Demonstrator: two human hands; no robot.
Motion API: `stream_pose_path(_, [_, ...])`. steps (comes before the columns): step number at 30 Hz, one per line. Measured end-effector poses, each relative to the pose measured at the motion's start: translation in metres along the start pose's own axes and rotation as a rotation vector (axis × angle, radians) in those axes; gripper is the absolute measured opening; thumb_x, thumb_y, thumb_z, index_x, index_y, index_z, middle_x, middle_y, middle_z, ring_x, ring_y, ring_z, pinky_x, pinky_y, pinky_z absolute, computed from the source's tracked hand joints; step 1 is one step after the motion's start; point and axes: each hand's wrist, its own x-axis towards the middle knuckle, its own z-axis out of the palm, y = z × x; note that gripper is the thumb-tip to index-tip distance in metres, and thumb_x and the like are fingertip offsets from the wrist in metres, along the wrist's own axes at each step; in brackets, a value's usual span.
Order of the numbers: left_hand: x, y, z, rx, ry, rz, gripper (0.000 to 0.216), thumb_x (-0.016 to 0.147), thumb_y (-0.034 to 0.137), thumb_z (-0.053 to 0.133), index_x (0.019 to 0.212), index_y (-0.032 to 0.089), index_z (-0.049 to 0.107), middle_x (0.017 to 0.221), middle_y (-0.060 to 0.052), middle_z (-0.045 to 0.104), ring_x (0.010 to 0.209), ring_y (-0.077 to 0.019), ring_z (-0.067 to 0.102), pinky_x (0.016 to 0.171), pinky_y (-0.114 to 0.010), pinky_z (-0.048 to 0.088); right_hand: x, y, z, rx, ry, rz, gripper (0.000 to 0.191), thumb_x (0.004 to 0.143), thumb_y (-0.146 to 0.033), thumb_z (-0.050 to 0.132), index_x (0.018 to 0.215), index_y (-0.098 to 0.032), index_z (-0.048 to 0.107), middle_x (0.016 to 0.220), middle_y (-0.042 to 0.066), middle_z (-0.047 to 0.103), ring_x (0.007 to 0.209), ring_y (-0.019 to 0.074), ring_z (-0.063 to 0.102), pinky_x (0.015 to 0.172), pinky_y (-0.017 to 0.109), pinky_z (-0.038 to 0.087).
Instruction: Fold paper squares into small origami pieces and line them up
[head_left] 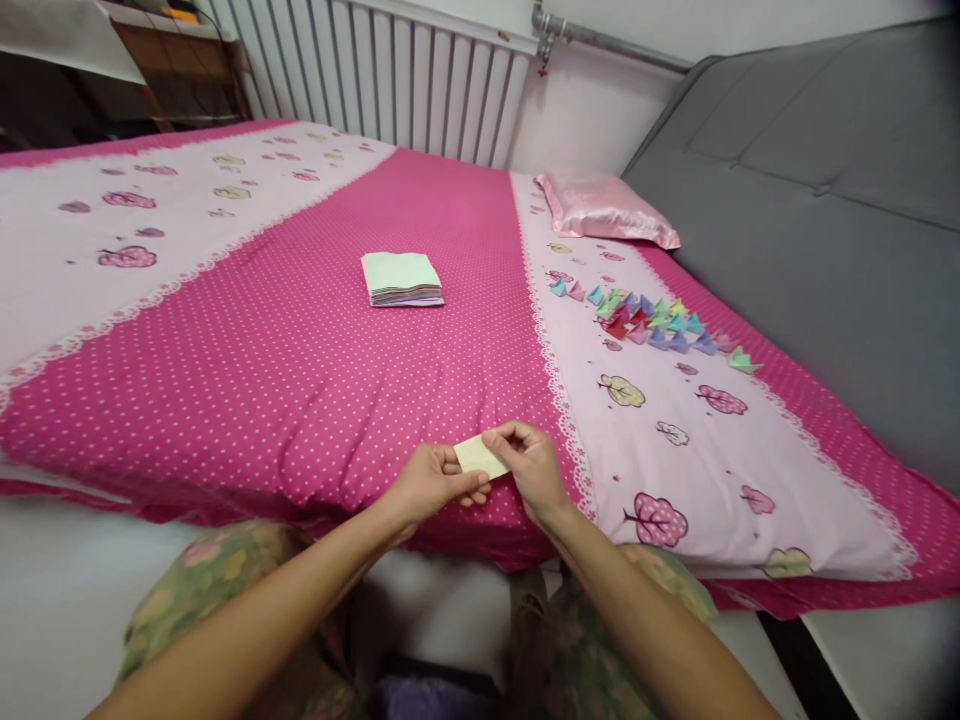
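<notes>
A small pale yellow piece of paper (pixel 480 458) is held between my two hands above the near edge of the bed. My left hand (pixel 439 478) pinches its left and lower side, thumb on top. On its upper right side, my right hand (pixel 526 460) grips it between thumb and fingers. Whether the paper is folded I cannot tell. Farther off on the pink sheet lies a stack of square coloured paper (pixel 403 278), pale green on top. To the right sit several small folded paper boats (pixel 660 322) in many colours, grouped in rows.
The bed (pixel 247 370) has a pink dotted cover with white printed bands. A shiny pink pillow (pixel 606 208) lies at the far right beside the grey padded headboard (pixel 810 170). A white radiator (pixel 390 75) stands behind the bed, and a wooden desk (pixel 176 60) at far left.
</notes>
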Motion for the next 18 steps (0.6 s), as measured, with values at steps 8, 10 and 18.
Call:
stream_pose_path(8, [-0.001, -0.0008, -0.0008, -0.076, -0.033, -0.008, 0.023, 0.059, 0.022, 0.074, 0.075, 0.007, 0.067, 0.063, -0.007, 0.069, 0.054, -0.01, 0.062, 0.056, -0.019, 0.047, 0.0015, -0.0004, 0.0009, 0.03, 0.049, 0.046, 0.02, 0.065, -0.034, 0.07, 0.064, -0.016, 0.061, 0.056, -0.003, 0.057, 0.049, 0.0088, 0.049, 0.048, 0.02, 0.039])
stream_pose_path(10, [-0.0015, -0.0006, -0.0006, -0.083, -0.033, -0.001, 0.025, 0.058, 0.022, 0.075, 0.075, 0.006, 0.067, 0.063, -0.008, 0.069, 0.055, -0.0107, 0.062, 0.056, -0.02, 0.047, 0.0028, -0.0004, 0.0002, 0.044, 0.026, 0.067, 0.02, 0.065, -0.034, 0.069, 0.065, -0.016, 0.061, 0.057, -0.003, 0.058, 0.049, 0.0088, 0.05, 0.048, 0.02, 0.039])
stream_pose_path(18, [0.0008, -0.0014, -0.0062, -0.105, 0.035, 0.024, 0.023, 0.059, 0.023, 0.076, 0.073, 0.008, 0.066, 0.068, -0.007, 0.069, 0.059, -0.0111, 0.063, 0.056, -0.017, 0.046, 0.0059, -0.0022, -0.0029, 0.034, -0.16, 0.097, 0.021, 0.069, -0.036, 0.066, 0.072, -0.015, 0.063, 0.064, -0.002, 0.061, 0.055, 0.0086, 0.052, 0.056, 0.021, 0.041])
